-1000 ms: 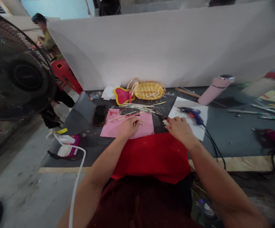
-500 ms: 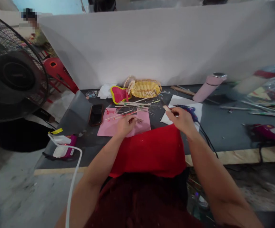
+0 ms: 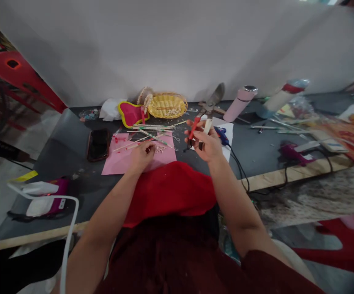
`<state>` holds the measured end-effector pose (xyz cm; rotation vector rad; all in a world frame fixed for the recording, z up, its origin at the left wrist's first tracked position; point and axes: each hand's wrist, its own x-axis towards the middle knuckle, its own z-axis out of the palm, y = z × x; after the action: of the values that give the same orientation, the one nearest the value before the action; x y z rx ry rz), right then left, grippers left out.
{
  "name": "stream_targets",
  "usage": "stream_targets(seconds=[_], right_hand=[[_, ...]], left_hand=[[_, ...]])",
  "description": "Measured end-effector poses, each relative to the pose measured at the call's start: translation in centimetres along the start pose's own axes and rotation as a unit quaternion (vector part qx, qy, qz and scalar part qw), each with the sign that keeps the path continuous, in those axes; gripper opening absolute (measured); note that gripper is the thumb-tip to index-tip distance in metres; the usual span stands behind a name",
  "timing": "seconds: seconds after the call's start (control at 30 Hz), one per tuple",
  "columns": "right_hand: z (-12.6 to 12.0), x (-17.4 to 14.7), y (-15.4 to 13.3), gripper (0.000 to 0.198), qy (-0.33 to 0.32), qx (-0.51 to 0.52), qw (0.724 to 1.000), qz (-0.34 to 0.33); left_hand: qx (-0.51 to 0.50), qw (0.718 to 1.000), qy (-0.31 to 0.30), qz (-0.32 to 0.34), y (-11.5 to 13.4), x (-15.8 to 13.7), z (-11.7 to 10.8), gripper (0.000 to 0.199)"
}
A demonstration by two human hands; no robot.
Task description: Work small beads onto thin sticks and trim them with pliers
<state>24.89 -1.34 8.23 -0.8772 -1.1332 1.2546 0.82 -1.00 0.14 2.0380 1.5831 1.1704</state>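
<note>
My right hand [image 3: 206, 143] is raised above the table and grips the red and cream handles of a pair of shears [image 3: 209, 107], whose grey blades point up and away. My left hand [image 3: 142, 154] rests on a pink sheet [image 3: 120, 160], fingers curled beside a small pile of pale beads [image 3: 159, 149]. Several thin sticks [image 3: 148, 134] lie across the top of the pink sheet. A red cloth [image 3: 172, 192] hangs over the table's near edge between my arms.
A yellow woven basket [image 3: 167, 106] and a pink-and-yellow tray [image 3: 131, 114] sit at the back. A black phone [image 3: 98, 144] lies left of the pink sheet. A blue glue gun [image 3: 222, 136] rests on white paper, a pink bottle [image 3: 239, 105] beyond it, another glue gun [image 3: 290, 152] further right.
My right hand has picked the shears up off the table and lifted them, blades upward. The left hand stays on the pink sheet. The view has swung to the right.
</note>
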Motion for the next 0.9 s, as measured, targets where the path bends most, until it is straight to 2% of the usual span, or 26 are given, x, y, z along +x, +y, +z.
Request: stream_targets(seconds=[0.1,0.17,0.27,0.33,0.47,0.6,0.7,0.77,0.83,0.9], right_hand=[[0.6,0.1,1.2,0.03,-0.03,0.0,0.999,0.03],[1.0,0.2,2.5,0.028,-0.055,-0.033,0.998,0.024],[1.5,0.1,4.3,0.045,-0.09,-0.104,0.99,0.013],[1.7,0.0,5.3,0.053,-0.103,-0.112,0.988,0.03],[1.8,0.2,6.5,0.05,-0.107,-0.089,0.987,0.076],[1.4,0.9,7.1,0.048,-0.078,-0.191,0.978,0.031],[0.8,1.2,7.2,0.047,-0.063,-0.298,0.951,-0.055],[0.5,1.2,7.4,0.042,-0.065,-0.363,0.923,-0.113],[0.3,0.9,7.5,0.041,-0.078,-0.432,0.888,-0.135],[0.3,0.5,7.7,0.046,-0.099,-0.484,0.86,-0.13]], left_hand=[[0.011,1.0,-0.003,-0.004,0.0,0.1,0.0,0.017],[0.013,1.0,0.002,-0.01,0.1,0.0,-0.1,0.016],[0.007,1.0,0.008,-0.014,0.3,0.0,-0.3,0.016],[0.006,1.0,0.01,-0.004,0.5,0.0,-0.4,0.018],[0.022,0.999,0.014,0.021,0.6,0.1,-0.5,0.02],[0.026,0.999,0.012,0.021,0.5,0.1,-0.4,0.018],[0.011,1.0,0.019,0.018,0.3,0.1,-0.4,0.017],[-0.011,0.999,0.04,0.01,0.3,0.1,-0.4,0.016],[-0.045,0.997,0.07,-0.001,0.3,0.2,-0.6,0.016],[-0.079,0.992,0.102,-0.013,0.6,0.3,-0.9,0.017]])
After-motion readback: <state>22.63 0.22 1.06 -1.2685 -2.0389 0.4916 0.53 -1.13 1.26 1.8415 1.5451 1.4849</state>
